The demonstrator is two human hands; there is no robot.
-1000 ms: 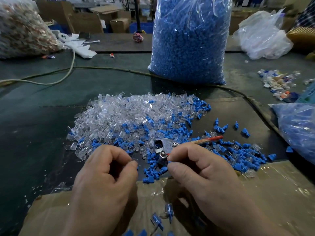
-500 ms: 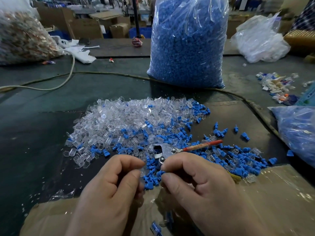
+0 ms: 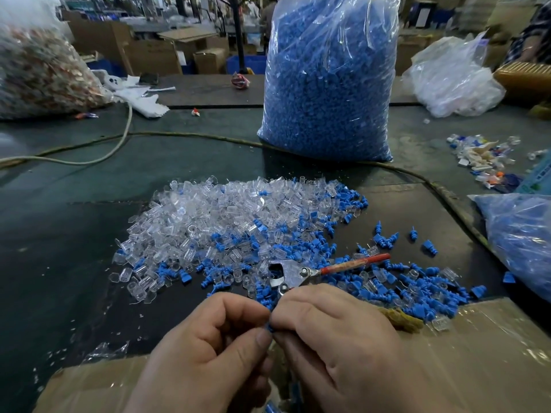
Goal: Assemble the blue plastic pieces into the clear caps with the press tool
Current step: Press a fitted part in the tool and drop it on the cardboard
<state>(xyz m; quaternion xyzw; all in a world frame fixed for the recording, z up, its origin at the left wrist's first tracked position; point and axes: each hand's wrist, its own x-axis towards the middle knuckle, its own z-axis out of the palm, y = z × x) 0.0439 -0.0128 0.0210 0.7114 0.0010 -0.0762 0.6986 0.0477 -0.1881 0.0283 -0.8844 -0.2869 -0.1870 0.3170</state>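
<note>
Blue piece (image 3: 270,327): a small sliver shows where the fingertips of both hands meet, and it is pinched there.
Left hand (image 3: 208,353): the fingers are curled, with thumb and forefinger closed on the blue piece from its left.
Right hand (image 3: 337,338): thumb and forefinger pinch the same piece from its right. Whether a clear cap also sits between the fingers cannot be told.
Axis of the piece: mostly hidden. It appears to lie across, from one pinch to the other, but which end leads is unclear.
Press tool (image 3: 293,274): just beyond the right knuckles, metal head towards the left, red handle (image 3: 354,262) running off rightward. Its long axis is roughly side to side.
Clear caps (image 3: 214,216): heaped beyond both sets of fingertips. Loose blue pieces (image 3: 417,290) spread to the right of the right hand.
Step in hand (judged): starting a piece by hand before pressing.
Doing it well: line the stem up with the cap's mouth, start it straight, and grip by the sides so the fingertips clear the tool's head. Then squeeze evenly.
</note>
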